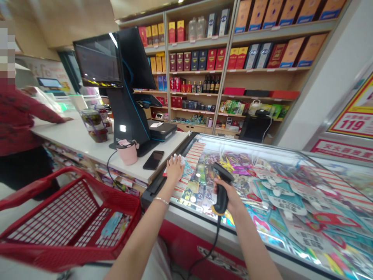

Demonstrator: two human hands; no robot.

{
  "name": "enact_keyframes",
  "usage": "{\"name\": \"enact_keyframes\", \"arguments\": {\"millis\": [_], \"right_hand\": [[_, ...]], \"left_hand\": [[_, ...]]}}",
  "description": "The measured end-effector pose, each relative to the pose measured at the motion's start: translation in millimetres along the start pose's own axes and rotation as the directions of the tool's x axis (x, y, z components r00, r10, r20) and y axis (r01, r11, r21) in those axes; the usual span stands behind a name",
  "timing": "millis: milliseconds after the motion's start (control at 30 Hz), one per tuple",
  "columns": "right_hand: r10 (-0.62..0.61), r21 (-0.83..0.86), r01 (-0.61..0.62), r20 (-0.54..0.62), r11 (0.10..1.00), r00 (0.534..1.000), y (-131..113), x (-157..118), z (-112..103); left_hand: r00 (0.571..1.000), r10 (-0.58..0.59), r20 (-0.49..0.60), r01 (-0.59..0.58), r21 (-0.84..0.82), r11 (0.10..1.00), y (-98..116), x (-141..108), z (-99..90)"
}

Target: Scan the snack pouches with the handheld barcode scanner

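Note:
In the head view, my right hand [229, 193] is wrapped around the grip of a black and yellow barcode scanner [222, 198]. Its head points up and to the left, and a cable runs down from its base. My left hand [175, 168] lies with fingers outstretched on white, teal and red cards [186, 167] at the left end of a glass-topped freezer [201, 140]. How many cards lie beneath the palm is hidden. Colourful packets [237, 161] show through the glass. More teal and white shaped price cards [288, 194] are spread over the right part of the glass.
Left of the freezer, a white counter [70, 132] carries a phone [153, 160], a pink cup [127, 153], a checkout screen [99, 62] and stacked jars [94, 122]. A red shopping cart [72, 210] stands at lower left, near a person in red [17, 116]. Shelves of boxes [198, 62] line the back.

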State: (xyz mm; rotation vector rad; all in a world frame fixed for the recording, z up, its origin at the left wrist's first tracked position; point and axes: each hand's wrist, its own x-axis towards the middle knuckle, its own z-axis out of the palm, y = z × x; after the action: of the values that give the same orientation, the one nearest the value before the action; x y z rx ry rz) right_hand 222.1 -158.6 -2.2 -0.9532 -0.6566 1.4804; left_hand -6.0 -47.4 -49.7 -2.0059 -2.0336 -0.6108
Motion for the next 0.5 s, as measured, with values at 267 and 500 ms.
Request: {"name": "enact_keyframes", "arguments": {"millis": [267, 500], "right_hand": [[-0.245, -0.078, 0.235, -0.164, 0.969, 0.956, -48, -55, -71], [-0.379, -0.204, 0.324, -0.363, 0.924, 0.852, -90, -89, -127]], "left_hand": [[0.976, 0.132, -0.174, -0.153, -0.12, 0.981, 52, 2, -22.3], [0.941, 0.338, 0.003, -0.308, -0.408, 0.86, 173, -12, -23.6]]}}
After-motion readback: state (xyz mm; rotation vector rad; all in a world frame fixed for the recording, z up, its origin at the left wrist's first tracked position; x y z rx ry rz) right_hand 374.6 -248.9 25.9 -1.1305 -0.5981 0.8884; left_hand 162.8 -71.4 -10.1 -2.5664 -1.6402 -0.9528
